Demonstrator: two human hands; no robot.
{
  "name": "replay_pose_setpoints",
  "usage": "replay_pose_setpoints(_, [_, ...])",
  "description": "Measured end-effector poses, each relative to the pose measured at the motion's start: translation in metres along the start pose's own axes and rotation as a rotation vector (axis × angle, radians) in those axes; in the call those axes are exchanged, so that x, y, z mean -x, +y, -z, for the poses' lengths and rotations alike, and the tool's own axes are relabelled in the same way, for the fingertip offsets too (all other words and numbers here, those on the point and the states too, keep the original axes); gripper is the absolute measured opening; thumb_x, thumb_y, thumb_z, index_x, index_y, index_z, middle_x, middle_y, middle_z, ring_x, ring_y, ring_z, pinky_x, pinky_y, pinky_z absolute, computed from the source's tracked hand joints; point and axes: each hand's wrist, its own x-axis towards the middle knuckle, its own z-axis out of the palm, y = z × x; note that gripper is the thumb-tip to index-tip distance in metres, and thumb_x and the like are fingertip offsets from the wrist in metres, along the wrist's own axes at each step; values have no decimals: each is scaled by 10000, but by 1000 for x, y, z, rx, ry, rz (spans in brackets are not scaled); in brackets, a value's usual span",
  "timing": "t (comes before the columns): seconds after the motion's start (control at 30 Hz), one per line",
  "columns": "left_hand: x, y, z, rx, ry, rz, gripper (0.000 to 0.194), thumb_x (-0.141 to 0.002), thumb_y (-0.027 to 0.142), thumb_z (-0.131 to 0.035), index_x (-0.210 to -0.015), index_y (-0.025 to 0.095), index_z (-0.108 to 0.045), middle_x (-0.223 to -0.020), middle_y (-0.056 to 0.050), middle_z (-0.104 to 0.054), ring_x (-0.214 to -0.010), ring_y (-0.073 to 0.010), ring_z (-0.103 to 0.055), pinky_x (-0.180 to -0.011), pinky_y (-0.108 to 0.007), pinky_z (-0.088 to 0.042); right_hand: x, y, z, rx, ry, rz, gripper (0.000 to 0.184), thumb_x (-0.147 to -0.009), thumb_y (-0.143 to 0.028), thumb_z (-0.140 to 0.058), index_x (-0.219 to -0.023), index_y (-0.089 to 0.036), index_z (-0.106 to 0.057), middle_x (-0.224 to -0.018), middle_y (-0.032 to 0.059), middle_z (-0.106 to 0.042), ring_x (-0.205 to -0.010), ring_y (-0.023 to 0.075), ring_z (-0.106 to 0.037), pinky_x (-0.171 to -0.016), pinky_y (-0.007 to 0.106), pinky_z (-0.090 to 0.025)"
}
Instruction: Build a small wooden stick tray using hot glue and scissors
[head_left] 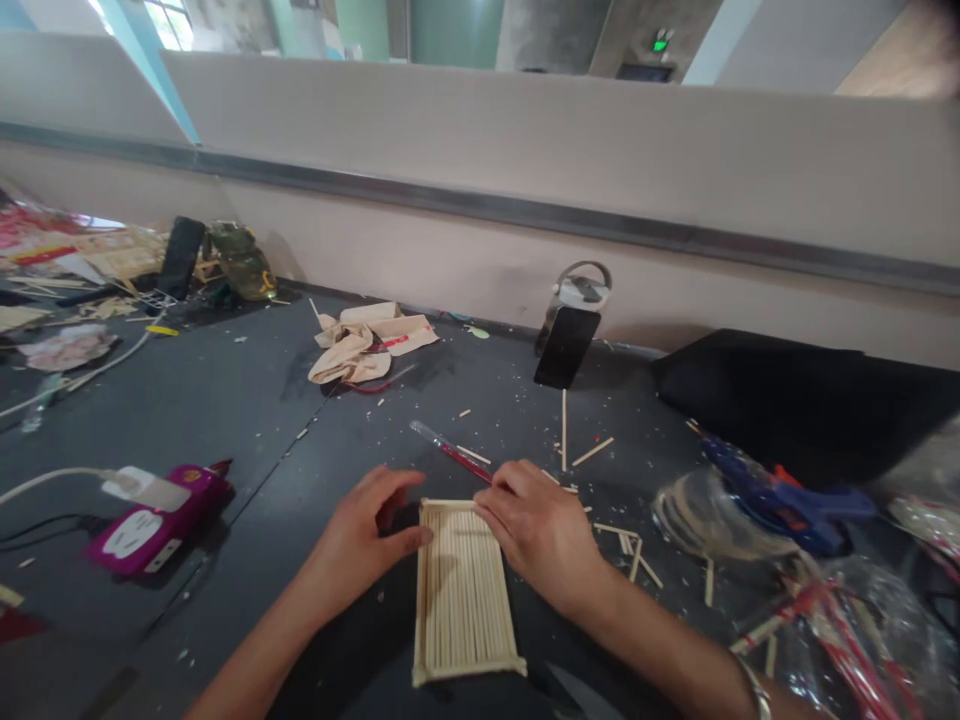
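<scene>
A flat panel of wooden sticks (463, 600) glued side by side lies on the dark table in front of me. My left hand (360, 535) rests against the panel's upper left corner, fingers curled with the thumb touching the frame. My right hand (536, 530) presses on the panel's upper right edge and grips a red-and-clear pen-like tool (450, 450) that sticks out up and to the left.
Loose wooden sticks (592, 452) lie scattered beyond the panel. A blue glue gun (780, 500) and clear plastic bags lie at right. A black phone (564, 348) stands propped at the back wall. A magenta device (154, 525) with a white plug sits at left. Crumpled paper (367, 345) lies further back.
</scene>
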Motion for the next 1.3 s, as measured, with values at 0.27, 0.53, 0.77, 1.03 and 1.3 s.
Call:
replay_pose_setpoints(0.27, [-10, -7, -16, 98, -42, -21, 148, -811, 284, -646, -916, 200, -708, -750, 15, -528, -631, -110, -511, -572, -215, -403, -3, 2, -11, 44, -39, 9, 187, -873, -141, -583, -705, -178, -657, -759, 49, -597, -724, 184, -518, -614, 288, -392])
replay_pose_setpoints(0.53, [-14, -13, -20, 100, -34, -24, 128, -824, 270, -631, -864, 181, -714, -744, 5, -538, -623, -107, -505, -562, -212, -379, -2, 5, -15, 37, -72, 12, 176, -882, -143, -576, -730, -177, -657, -771, 45, -595, -738, 180, -523, -642, 291, -401])
replay_pose_setpoints(0.77, [-14, -24, -24, 105, -28, -53, 96, -824, 241, -625, -842, 190, -704, -742, 8, -546, -633, -109, -510, -558, -209, -372, -1, 9, -23, 43, -88, 35, 192, -878, -158, -592, -689, -177, -622, -752, 36, -584, -722, 173, -519, -636, 286, -393])
replay_pose_setpoints(1.03, [-14, -27, -27, 95, -14, -82, 124, -854, 253, -596, -819, 192, -697, -745, 4, -547, -649, -111, -516, -571, -217, -372, 0, 9, -24, 12, -85, 19, 203, -908, -166, -548, -722, -183, -629, -750, 38, -585, -722, 182, -534, -648, 294, -402])
replay_pose_setpoints(1.3, [-13, -27, -27, 92, -8, -119, 136, -869, 223, -581, -805, 189, -696, -724, 11, -559, -630, -98, -518, -569, -207, -372, 2, 25, -22, -62, -116, -14, 146, -855, -208, -630, -1001, -201, -638, -891, 38, -623, -841, 203, -588, -696, 293, -435])
